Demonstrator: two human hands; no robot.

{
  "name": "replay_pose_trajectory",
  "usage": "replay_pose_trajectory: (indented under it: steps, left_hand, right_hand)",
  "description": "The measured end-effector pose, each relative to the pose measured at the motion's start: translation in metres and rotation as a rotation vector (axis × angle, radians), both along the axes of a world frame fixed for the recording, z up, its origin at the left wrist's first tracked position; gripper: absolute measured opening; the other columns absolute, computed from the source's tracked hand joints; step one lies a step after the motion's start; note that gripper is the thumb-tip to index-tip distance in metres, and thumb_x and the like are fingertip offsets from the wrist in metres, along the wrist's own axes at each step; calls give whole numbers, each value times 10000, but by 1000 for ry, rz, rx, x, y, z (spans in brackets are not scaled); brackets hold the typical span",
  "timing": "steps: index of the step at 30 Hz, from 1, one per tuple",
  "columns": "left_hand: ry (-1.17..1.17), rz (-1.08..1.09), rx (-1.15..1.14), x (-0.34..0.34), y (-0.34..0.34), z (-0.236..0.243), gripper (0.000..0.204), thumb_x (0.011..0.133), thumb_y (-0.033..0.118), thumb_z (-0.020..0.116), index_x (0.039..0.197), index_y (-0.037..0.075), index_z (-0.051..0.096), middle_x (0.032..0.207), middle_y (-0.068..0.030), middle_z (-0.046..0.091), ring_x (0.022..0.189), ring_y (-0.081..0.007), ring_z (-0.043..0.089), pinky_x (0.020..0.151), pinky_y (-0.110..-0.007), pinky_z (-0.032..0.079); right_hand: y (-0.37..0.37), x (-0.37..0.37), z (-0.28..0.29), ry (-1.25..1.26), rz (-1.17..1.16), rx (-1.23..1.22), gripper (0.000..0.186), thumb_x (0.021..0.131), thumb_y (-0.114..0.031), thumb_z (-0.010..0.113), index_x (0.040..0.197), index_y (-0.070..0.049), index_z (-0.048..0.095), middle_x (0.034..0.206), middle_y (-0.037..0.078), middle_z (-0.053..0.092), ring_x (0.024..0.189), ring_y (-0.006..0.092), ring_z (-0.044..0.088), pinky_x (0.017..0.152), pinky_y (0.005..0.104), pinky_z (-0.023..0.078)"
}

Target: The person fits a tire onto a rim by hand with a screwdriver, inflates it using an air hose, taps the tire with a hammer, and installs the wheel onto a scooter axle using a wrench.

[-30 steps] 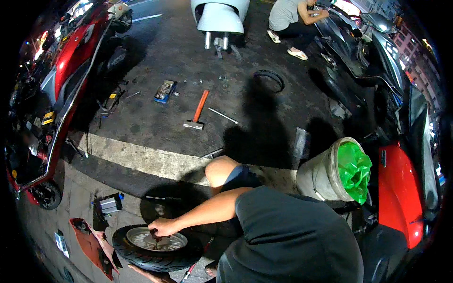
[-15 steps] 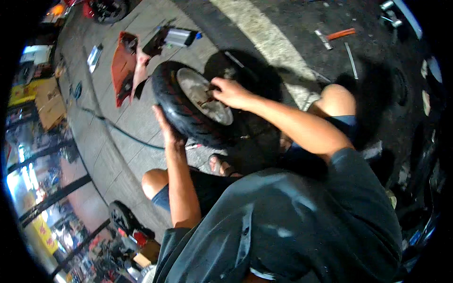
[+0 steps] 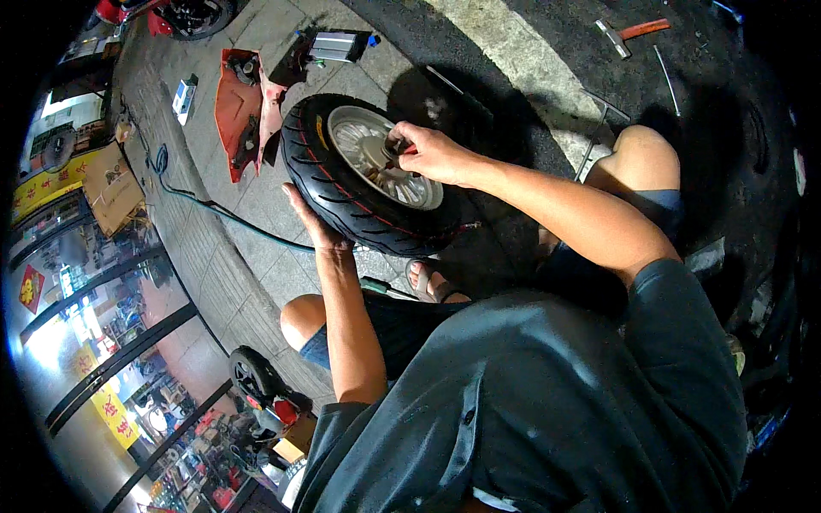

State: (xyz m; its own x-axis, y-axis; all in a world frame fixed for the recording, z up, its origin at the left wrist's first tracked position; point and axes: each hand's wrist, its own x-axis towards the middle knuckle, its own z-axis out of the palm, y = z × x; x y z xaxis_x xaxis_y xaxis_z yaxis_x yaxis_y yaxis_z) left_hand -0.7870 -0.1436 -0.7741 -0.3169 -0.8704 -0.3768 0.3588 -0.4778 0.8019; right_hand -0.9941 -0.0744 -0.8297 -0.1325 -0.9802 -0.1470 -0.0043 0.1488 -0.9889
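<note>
A small wheel with a black, red-lined tyre (image 3: 329, 184) and a silver spoked rim (image 3: 361, 137) is tilted up in front of me. My left hand (image 3: 321, 224) holds the tyre from its near left side, one digit stretched along the tread; the other fingers are partly hidden. Over the middle of the rim, my right hand (image 3: 434, 156) has its fingers closed on something small, dark and reddish at the hub. The fingers cover most of that piece, so I cannot make out its kind.
Beyond the wheel lie an orange body panel (image 3: 239, 115) and a silver finned box (image 3: 333, 46). A hammer (image 3: 629, 36) and a thin metal rod (image 3: 667, 81) are at the far right. A green hose (image 3: 222, 209) crosses the paving on the left. Another wheel (image 3: 252, 372) stands near the shopfront.
The whole view has shifted, moving the scene slightly rightward, and is sharper now. Both hands keep their places on the wheel, the right one still at the hub.
</note>
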Motion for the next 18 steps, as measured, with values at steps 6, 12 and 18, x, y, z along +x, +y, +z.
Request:
replay_pose_trajectory:
  steps: [6, 12, 18]
  left_hand:
    - [-26, 13, -3, -14, -1, 4, 770, 917, 674, 401, 1395, 71, 434, 1320, -106, 549, 1135, -278, 560, 982, -418, 469]
    - [-146, -3, 153, 4, 2, 9, 895, 857, 771, 380, 1424, 78, 394, 1325, -134, 516, 1177, -316, 517, 1010, -469, 423]
    - [-26, -125, 198, -5, -15, 5, 920, 817, 775, 475, 1311, 0, 518, 1201, -170, 604, 1019, -292, 609, 936, -402, 470]
  right_hand:
    - [-9, -6, -9, 299, -56, -138, 336, 905, -186, 616, 1176, -3, 543, 899, 164, 668, 801, 236, 668, 731, 367, 517]
    - [-14, 1, 1, 276, 39, -94, 378, 882, -215, 587, 1191, 3, 564, 966, 195, 676, 878, 298, 669, 771, 412, 507]
    - [-11, -9, 0, -108, 44, 18, 491, 939, -118, 535, 1386, 28, 393, 1378, 153, 478, 1248, 245, 481, 1052, 339, 353]
